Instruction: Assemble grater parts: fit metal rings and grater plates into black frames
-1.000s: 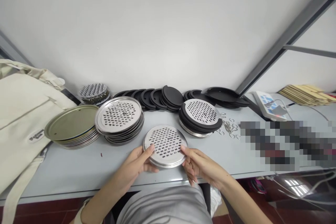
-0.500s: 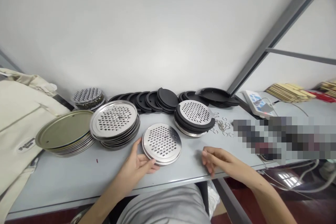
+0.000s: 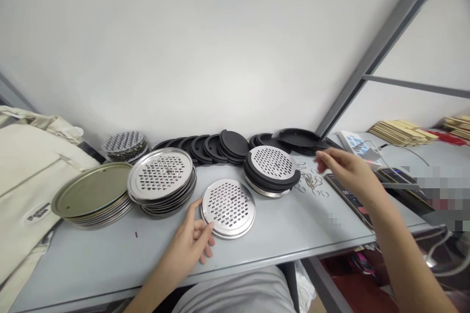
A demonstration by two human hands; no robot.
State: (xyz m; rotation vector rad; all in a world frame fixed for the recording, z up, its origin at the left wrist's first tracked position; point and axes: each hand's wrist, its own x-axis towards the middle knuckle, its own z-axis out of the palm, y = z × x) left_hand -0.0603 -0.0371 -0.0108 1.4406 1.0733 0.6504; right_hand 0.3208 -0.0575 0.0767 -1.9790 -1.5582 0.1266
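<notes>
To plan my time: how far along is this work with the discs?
Looks done: one perforated steel disc sits on a stack of black rings. In hand: the left hand touches a loose disc; the right hand is near small metal rings. Still left: a pile of steel discs and more black rings.

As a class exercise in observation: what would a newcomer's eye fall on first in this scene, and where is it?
The eye goes first to the single perforated steel disc at the front of the grey table, with the left hand against its edge. Just behind it to the right sits a stack of black rubber rings topped by a perforated disc. The open right hand is raised beyond that stack, near a scatter of small metal rings.
</notes>
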